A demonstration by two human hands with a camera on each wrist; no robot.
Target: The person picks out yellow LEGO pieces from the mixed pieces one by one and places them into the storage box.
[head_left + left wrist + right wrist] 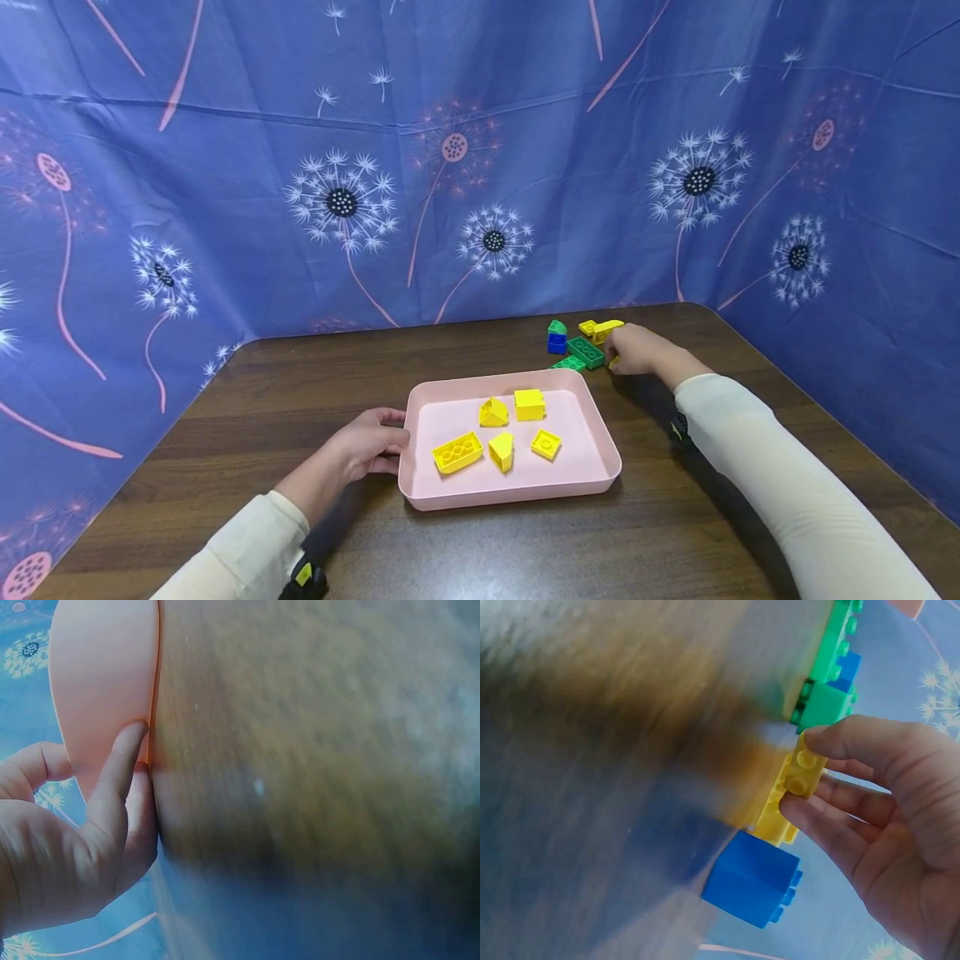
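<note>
The pink tray (517,493) lies on the table with several yellow toy building bricks in it, among them a long brick (457,453) and a small square one (546,444). My left hand (371,443) grips the tray's left side; in the left wrist view its fingers (120,769) press the outer wall near the tabletop. Beyond the tray's far right corner, my right hand (637,348) pinches a small yellow brick (805,766) between thumb and fingers. Another yellow brick (774,817) stands right beside it. The head view mostly hides the pinched brick behind the hand.
Around the right hand lie green bricks (585,352), a dark blue brick (557,343) and more yellow bricks (588,327). A blue brick (751,877) near the hand shows in the right wrist view. Behind the brown table (315,367) hangs a blue patterned cloth (420,167).
</note>
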